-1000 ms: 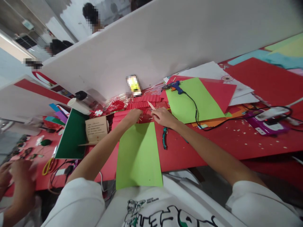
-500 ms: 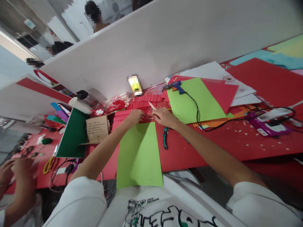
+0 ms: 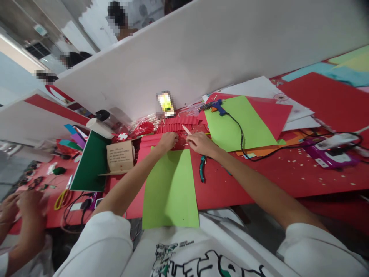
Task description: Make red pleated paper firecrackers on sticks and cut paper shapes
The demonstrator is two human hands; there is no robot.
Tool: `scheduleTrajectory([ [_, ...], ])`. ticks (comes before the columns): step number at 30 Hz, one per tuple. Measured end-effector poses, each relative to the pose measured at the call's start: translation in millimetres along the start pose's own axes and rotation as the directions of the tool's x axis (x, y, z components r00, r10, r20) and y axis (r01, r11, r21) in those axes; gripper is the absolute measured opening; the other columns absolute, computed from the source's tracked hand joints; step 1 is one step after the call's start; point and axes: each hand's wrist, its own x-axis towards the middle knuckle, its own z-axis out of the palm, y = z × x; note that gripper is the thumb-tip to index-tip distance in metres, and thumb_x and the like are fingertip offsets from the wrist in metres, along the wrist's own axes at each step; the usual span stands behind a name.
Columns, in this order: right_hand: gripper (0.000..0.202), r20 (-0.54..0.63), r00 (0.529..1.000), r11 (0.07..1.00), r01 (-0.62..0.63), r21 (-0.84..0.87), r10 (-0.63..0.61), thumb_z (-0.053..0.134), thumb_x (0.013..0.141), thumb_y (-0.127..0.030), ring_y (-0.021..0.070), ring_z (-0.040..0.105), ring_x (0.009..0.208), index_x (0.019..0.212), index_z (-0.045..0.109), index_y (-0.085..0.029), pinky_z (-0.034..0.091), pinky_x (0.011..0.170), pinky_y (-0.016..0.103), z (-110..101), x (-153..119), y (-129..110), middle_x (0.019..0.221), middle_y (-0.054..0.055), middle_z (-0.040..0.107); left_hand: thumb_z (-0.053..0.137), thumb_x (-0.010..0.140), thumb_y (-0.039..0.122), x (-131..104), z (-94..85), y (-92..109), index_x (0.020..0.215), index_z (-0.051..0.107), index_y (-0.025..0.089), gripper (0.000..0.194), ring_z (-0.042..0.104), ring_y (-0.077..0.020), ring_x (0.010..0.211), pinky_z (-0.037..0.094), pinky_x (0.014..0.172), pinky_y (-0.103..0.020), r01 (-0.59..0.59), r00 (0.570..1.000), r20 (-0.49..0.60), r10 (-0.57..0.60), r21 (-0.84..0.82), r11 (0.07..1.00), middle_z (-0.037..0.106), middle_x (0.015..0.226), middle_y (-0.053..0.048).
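My left hand (image 3: 168,142) is closed just past the top edge of a light green paper sheet (image 3: 170,192); a small pale bit shows at its fingertips, too small to name. To its right, my right hand (image 3: 201,143) is closed round a slim pale pink pointed stick (image 3: 186,130), whose tip points up and left. Beyond both hands lie pleated red paper strips (image 3: 178,127). Teal-handled pliers (image 3: 203,169) rest on the table below my right hand. The green sheet reaches from near my hands over the table's front edge to my shirt.
A blue glue gun (image 3: 217,106) lies on another green sheet (image 3: 239,134), its cord running to a purple power strip (image 3: 328,154). A lit phone (image 3: 166,104) leans on the white partition (image 3: 230,50). A cardboard piece (image 3: 120,157) and a green board (image 3: 90,165) stand left; a co-worker's hands (image 3: 25,204) are beyond.
The whole view has shifted slightly. My two hands stay close together in nearly the same place, and the green sheet lies as before.
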Motion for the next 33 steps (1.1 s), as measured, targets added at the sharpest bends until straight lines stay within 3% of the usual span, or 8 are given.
scheduleTrajectory([
  [8,0.017,-0.001,1.000,1.000,0.012,0.026,-0.012,0.051,0.098,-0.013,0.0243,0.061,0.085,0.100,0.068,-0.020,0.033,0.084,0.035,1,0,2,0.094,0.008,0.075,0.059,0.090,0.006,4,-3.5,5,0.097,0.073,0.016,0.020,0.069,-0.0250,0.092,0.045,0.079,-0.031,-0.031,0.999,0.033,0.031,0.009,0.999,0.076,0.096,-0.013],
  [14,0.019,0.007,1.000,1.000,0.012,0.024,-0.012,0.052,0.098,-0.013,0.0249,0.063,0.087,0.101,0.068,-0.020,0.034,0.085,0.035,1,0,3,0.094,0.008,0.075,0.055,0.087,0.002,-11,-2.7,6,0.095,0.072,0.016,0.023,0.068,-0.0249,0.093,0.044,0.079,-0.032,-0.068,0.997,0.028,0.068,-0.009,0.998,0.075,0.102,-0.014],
  [23,0.019,0.014,1.000,1.000,0.021,0.018,-0.021,0.051,0.097,-0.012,0.0252,0.065,0.089,0.101,0.068,-0.020,0.034,0.085,0.036,1,0,1,0.101,0.009,0.078,0.058,0.083,-0.002,-10,-6.5,-8,0.113,0.070,0.014,0.036,0.071,-0.0202,0.090,0.048,0.074,-0.026,-0.042,0.998,0.033,0.046,-0.102,0.994,0.079,0.101,-0.009],
  [26,0.020,0.018,1.000,1.000,0.024,0.007,-0.024,0.051,0.096,-0.011,0.0250,0.065,0.088,0.101,0.068,-0.020,0.034,0.084,0.035,1,0,1,0.099,0.009,0.077,0.062,0.081,0.000,-8,-7.0,-12,0.105,0.074,0.017,0.032,0.072,-0.0183,0.093,0.049,0.078,-0.024,-0.078,0.994,0.065,0.087,-0.124,0.989,0.080,0.103,-0.006],
  [33,0.019,0.015,0.999,0.999,0.034,0.019,-0.034,0.051,0.097,-0.011,0.0243,0.064,0.086,0.100,0.068,-0.020,0.034,0.084,0.034,3,1,2,0.095,0.008,0.076,0.057,0.087,0.004,-13,1.3,-6,0.096,0.075,0.016,0.023,0.071,-0.0237,0.092,0.047,0.077,-0.029,-0.057,0.998,0.017,0.058,-0.077,0.995,0.079,0.097,-0.011],
])
